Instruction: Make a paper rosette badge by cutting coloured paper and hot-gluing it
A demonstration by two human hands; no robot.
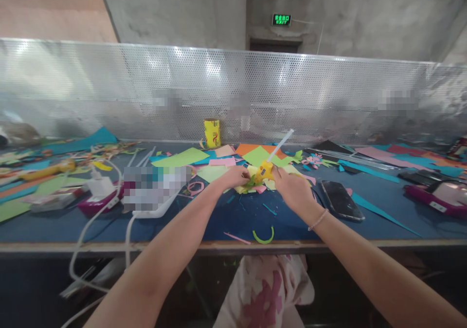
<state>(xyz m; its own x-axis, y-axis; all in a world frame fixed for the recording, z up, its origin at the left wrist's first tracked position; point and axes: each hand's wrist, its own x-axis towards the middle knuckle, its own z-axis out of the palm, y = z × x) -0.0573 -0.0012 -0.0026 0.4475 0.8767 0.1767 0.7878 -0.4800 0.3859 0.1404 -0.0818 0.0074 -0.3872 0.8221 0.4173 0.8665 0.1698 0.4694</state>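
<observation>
My right hand (292,187) is wrapped round a yellow hot glue gun (265,171), with a long whitish glue stick (280,145) rising from its back end. The gun points down and left toward a small green paper piece (250,184). My left hand (235,177) is closed with its fingertips at that green piece, apparently pinching it. The gun's nozzle tip is hidden among the paper. Beneath both hands lie cut sheets and scraps, among them a light green sheet (211,173) and a pink strip (222,162).
A black phone (341,200) lies right of my right hand. Left stand a white power strip (149,214) with cables and a magenta device (98,206). A yellow can-like container (212,133) stands at the back before a perforated metal screen (189,94). A green curved strip (263,240) lies near the edge.
</observation>
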